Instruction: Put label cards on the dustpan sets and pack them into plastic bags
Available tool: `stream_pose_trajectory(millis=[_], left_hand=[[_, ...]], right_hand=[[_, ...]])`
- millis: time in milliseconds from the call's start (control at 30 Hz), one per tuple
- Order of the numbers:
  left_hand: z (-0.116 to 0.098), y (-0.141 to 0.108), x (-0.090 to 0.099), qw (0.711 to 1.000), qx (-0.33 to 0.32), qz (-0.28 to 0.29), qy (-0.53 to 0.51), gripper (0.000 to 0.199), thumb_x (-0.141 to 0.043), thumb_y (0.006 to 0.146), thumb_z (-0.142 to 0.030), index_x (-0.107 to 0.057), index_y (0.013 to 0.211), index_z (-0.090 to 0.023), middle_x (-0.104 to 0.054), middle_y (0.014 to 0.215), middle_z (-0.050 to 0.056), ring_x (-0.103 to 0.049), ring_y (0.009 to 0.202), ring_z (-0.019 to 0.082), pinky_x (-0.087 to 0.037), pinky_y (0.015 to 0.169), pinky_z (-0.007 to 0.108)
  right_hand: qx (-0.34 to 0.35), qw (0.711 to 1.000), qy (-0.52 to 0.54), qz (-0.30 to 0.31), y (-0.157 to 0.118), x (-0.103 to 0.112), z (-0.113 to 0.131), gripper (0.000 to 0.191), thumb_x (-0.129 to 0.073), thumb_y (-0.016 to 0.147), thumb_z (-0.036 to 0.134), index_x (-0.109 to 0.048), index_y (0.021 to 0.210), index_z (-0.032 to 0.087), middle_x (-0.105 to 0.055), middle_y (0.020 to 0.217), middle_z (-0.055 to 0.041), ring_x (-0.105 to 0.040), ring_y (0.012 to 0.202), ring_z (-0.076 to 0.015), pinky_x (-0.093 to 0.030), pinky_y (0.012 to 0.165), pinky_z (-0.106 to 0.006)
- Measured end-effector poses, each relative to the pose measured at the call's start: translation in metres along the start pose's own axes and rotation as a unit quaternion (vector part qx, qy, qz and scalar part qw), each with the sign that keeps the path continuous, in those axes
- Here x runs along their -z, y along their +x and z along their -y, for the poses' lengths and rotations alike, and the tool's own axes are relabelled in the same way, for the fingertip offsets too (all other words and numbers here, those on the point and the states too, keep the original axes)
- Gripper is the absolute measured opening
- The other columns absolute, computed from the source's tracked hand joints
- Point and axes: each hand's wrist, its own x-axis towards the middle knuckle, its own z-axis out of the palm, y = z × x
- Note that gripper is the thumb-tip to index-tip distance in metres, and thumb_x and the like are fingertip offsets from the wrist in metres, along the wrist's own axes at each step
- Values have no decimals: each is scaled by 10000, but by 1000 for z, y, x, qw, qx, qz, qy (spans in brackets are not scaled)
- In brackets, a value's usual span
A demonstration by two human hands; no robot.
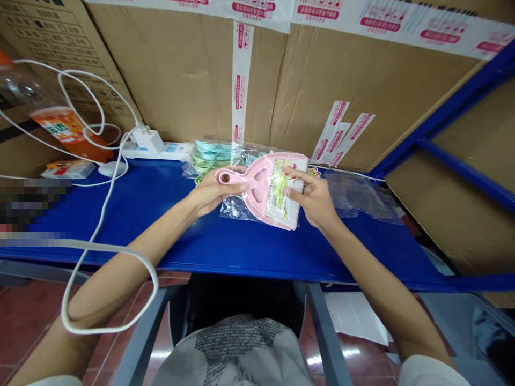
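Note:
A pink dustpan (254,185) is held above the blue table, its ringed handle to the left and its wide edge to the right. A printed label with green and white areas (278,187) lies over the pan. My left hand (211,190) is closed around the handle, thumb on top. My right hand (316,195) grips the wide edge, with its fingers on the label. Beneath the dustpan is a crumpled clear plastic bag (237,209); whether it touches the dustpan I cannot tell. Behind my left hand sit stacked light-blue and green plastic pieces (209,153).
Another clear bag (358,195) lies right on the blue table (241,246). At the left are a power strip (173,151), an orange drink bottle (68,123) and a small box (68,169). A white cable (102,214) loops over my left forearm. Cardboard (193,75) stands behind.

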Motion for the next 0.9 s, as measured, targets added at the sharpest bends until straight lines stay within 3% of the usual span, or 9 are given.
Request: stream_pose_trajectory(millis=[167, 400, 500, 633, 700, 800, 900], left_hand=[[-1, 7, 9, 999, 25, 17, 20, 453, -896, 916, -566, -820, 950, -121, -824, 873, 133, -822, 865, 277, -733, 693, 347], [4, 6, -2, 998, 21, -50, -17, 418, -738, 1080, -456, -761, 846, -110, -810, 807, 135, -834, 994, 301, -755, 844, 385], [2, 4, -6, 997, 13, -67, -33, 403, -744, 1083, -436, -731, 840, -115, -802, 793, 116, -835, 970, 287, -747, 881, 382], [3, 4, -7, 997, 12, -71, -39, 369, -770, 1064, -444, -734, 888, -122, -814, 834, 118, -843, 973, 291, -743, 869, 370], [7, 4, -7, 996, 12, -75, -43, 351, -776, 1054, -463, -751, 941, -131, -826, 860, 118, -850, 978, 301, -745, 854, 377], [13, 5, -7, 996, 20, -72, -43, 334, -790, 1039, -458, -768, 968, -133, -835, 878, 121, -857, 953, 306, -750, 837, 389], [17, 5, -8, 996, 35, -65, -40, 336, -780, 1044, -429, -765, 897, -128, -831, 847, 130, -859, 897, 294, -752, 816, 384]], right_hand=[[20, 1000, -5, -9, 3, 2, -5, 617, -1050, 712, 525, -847, 1256, 316, -777, 1461, -54, -732, 1340, -336, -601, 1190, -544], [60, 994, -79, -40, 3, 13, -1, 741, -803, 902, 783, -659, 1498, 366, -680, 1581, -65, -659, 1450, -326, -610, 1160, -497], [50, 995, -70, -55, 1, 24, -2, 683, -874, 859, 731, -660, 1398, 371, -743, 1452, -62, -725, 1335, -308, -633, 1107, -471], [87, 979, -76, -168, -1, 39, -11, 451, -910, 867, 580, -691, 1184, 344, -768, 1314, -45, -715, 1318, -277, -596, 1165, -461], [60, 981, -67, -171, 0, 44, -15, 457, -899, 875, 560, -683, 1224, 357, -781, 1285, -41, -732, 1281, -278, -642, 1081, -462], [-16, 995, -36, -92, 0, 46, -16, 578, -892, 869, 619, -670, 1333, 356, -825, 1162, -52, -800, 1090, -295, -699, 840, -439], [-25, 997, -42, -65, 0, 41, -14, 606, -911, 840, 663, -717, 1292, 309, -831, 968, -40, -814, 886, -289, -677, 679, -410]])
